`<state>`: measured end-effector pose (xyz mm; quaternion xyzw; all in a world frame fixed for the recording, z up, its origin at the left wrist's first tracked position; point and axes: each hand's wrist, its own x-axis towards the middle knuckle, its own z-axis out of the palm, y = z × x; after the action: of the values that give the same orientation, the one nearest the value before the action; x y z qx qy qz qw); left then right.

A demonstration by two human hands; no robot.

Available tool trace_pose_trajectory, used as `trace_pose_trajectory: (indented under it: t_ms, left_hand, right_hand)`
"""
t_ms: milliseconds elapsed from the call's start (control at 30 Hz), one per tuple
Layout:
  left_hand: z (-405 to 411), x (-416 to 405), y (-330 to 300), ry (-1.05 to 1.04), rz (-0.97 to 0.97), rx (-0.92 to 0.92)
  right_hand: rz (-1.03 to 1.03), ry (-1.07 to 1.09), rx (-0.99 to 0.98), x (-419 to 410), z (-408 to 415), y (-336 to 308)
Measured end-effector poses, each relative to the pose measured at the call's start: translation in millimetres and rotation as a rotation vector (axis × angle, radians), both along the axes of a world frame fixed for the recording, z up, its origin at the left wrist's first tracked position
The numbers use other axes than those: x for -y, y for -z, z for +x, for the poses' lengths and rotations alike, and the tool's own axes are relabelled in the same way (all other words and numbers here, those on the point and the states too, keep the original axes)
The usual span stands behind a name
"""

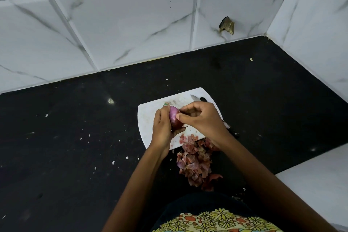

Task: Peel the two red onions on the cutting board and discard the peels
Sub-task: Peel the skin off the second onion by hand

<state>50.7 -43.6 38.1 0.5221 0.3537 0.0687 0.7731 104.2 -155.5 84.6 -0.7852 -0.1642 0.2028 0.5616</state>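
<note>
Over the white cutting board (148,117), my left hand (162,128) grips a red onion (173,117), its upper part smooth and purple. My right hand (202,117) reaches in from the right, and its fingertips pinch at the onion's right side. A pile of dry reddish peels (194,164) spreads from the board's near edge onto the black counter. A second onion is not visible.
A knife (195,97) lies on the board's far right part, its blade tip showing behind my right hand. The black counter (75,137) carries small white crumbs. White marble-look tiled walls rise behind and to the right.
</note>
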Motion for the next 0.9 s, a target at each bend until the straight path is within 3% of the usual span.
trace_pose_trajectory:
  t_ms: [467, 633, 900]
  left_hand:
    - [-1.6, 1.4, 2.0, 0.047, 0.092, 0.022]
    - [-1.7, 1.6, 0.2, 0.033, 0.026, 0.025]
    - [-0.7, 6.0, -3.6, -0.039, 0.038, 0.056]
  right_hand:
    - [-0.044, -0.007, 0.056, -0.3, 2.5, 2.5]
    - [-0.043, 0.021, 0.118, 1.8, 4.4, 2.4]
    - [0.044, -0.043, 0.052, 4.6, 0.4, 3.2]
